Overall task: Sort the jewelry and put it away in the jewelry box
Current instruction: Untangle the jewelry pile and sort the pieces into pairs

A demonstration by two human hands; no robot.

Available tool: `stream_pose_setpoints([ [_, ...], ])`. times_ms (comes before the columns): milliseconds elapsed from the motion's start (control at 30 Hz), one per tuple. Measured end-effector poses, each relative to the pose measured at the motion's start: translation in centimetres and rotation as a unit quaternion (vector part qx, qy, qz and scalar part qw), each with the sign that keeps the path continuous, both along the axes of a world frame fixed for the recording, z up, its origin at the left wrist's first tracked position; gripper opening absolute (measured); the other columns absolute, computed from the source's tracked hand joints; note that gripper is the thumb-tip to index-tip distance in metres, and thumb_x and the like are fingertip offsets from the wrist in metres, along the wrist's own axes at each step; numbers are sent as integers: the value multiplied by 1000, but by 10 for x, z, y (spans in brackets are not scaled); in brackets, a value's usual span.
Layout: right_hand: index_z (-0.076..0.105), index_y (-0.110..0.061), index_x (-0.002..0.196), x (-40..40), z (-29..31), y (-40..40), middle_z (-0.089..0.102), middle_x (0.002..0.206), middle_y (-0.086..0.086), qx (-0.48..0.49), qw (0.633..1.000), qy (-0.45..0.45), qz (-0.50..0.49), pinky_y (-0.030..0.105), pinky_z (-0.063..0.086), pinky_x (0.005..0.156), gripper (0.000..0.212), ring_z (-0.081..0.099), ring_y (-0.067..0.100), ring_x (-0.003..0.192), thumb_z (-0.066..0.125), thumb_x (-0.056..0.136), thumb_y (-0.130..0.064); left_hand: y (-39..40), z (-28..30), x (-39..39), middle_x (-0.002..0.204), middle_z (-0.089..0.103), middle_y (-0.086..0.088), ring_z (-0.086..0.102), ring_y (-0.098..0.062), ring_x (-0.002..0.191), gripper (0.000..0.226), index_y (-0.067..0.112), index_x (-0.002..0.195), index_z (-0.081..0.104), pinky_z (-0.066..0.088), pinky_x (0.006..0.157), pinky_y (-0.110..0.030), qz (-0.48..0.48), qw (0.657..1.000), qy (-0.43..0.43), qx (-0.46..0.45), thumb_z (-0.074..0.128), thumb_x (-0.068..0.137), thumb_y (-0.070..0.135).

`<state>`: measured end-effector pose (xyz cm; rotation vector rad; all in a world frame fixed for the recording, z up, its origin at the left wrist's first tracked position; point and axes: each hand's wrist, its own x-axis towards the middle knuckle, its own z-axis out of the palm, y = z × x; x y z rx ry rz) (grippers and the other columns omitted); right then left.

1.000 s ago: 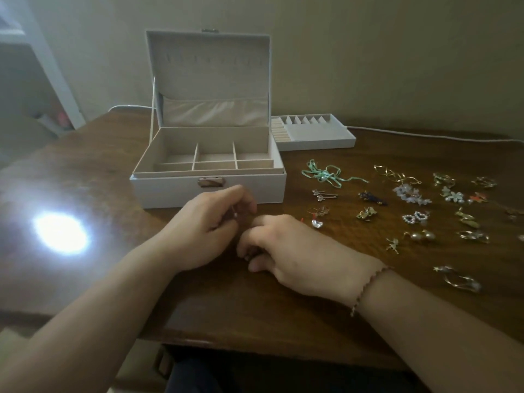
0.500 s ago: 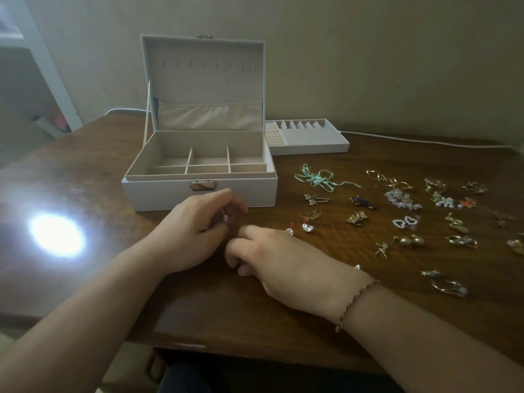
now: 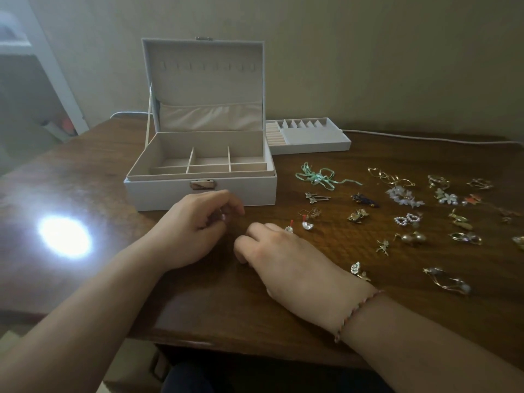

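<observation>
A white, leather-look rectangular jewelry box stands open on the dark, glossy wooden table, its padded beige lid upright and its velvety tray split by thin dividers. Behind it to the right lies a shallow white insert tray with ridged ring rolls. Scattered to the right are small earrings: a mint-green ribbon bow pair, gold twisted hoops, translucent white petal flowers and a pearl heart pair.

The left hand rests just near of the box, fingers curled, thumb and forefinger pinching a tiny shiny piece too small to identify. The right hand lies knuckles-up on the table, fingers bent under; whether it holds anything cannot be told.
</observation>
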<state>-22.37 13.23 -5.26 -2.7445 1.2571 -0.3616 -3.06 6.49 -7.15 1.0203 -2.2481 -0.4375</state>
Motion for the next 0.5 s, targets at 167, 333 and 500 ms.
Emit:
stream_pose_setpoints([
  [167,49,-16,111,-5,-6,-1,40,111,3,-8,999,-17,26,30,41,70,32,42,18,99,50,86,4,0,0,1,87,60,24,61,-17,75,32,34,105,65,50,63,-34,-4,1000,-5,13,49,81,19],
  [333,65,-17,95,-13,12,-3,54,101,-3,30,977,-213,4,18,47,75,28,54,5,88,55,88,8,1,1,0,87,64,16,62,-18,78,28,35,99,65,53,67,-42,-22,1000,2,9,50,79,23],
  [500,63,-10,83,-81,45,-8,55,74,5,335,566,-752,-30,17,44,53,20,53,12,62,49,86,3,-2,-1,2,94,60,24,62,-12,80,43,37,102,63,49,65,-24,-29,999,-25,0,63,89,-4],
])
